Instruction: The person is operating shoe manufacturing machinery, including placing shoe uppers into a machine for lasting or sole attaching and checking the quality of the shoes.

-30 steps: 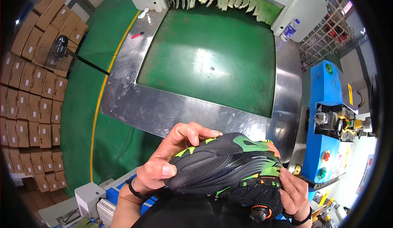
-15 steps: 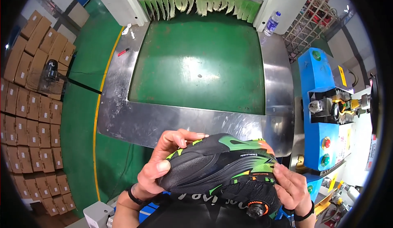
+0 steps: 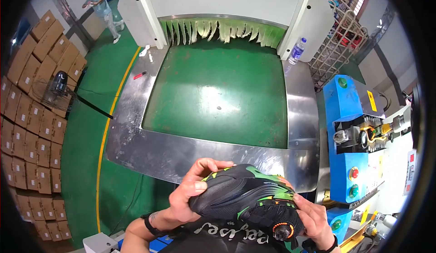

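Observation:
A black sports shoe (image 3: 236,191) with green and orange patches is held in front of my chest, over the near edge of the metal table (image 3: 168,155). An orange-ringed lacing dial (image 3: 282,230) shows on its lower right part. My left hand (image 3: 184,202) is closed round the shoe's rounded left end, thumb on the near face and fingers along the far edge by the yellow-green sole. On the shoe's right end my right hand (image 3: 315,221) is closed, thumb and fingers pressed against the green and black upper.
Beyond the shoe, a green conveyor belt (image 3: 213,85) runs under a frayed curtain (image 3: 222,29). A red-handled tool (image 3: 140,75) and a water bottle (image 3: 297,51) sit on the metal rim. Blue machine (image 3: 334,116) right; fan (image 3: 59,82) and stacked cartons (image 3: 34,139) left. A person (image 3: 101,7) walks far left.
My view has tilted and shifted, so the table sits lower in the picture. Both hands still grip the shoe, which is turned slightly. A person has come into view at far left.

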Available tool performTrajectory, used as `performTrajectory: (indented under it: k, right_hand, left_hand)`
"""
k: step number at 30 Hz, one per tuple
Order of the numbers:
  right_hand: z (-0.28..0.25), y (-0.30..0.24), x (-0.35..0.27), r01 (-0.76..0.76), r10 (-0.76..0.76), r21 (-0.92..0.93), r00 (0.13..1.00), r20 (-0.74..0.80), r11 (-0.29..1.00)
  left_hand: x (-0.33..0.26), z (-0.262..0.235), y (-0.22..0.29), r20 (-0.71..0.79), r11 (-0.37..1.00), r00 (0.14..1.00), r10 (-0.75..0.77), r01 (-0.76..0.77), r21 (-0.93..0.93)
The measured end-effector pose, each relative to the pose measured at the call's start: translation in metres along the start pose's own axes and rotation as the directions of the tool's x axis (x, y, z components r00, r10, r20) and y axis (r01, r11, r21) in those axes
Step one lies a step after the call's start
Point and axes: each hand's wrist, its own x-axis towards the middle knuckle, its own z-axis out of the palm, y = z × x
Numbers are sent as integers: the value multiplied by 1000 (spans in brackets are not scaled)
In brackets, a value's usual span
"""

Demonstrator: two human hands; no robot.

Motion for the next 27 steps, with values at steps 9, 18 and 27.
performTrajectory:
  k: [9,18,27]
  right_hand:
    - [-4,-15,-1,-57,57,1,996,-63,998]
    - [-3,-24,-10,-109,108,-24,993,-39,994]
    - [-8,-35,-14,-176,176,2,984,-31,984]
  left_hand:
    - [-13,15,20,113,997,991,-67,61,57]
    - [-10,11,21,141,991,982,-125,117,63]
    - [-1,15,19,180,991,974,-137,133,33]
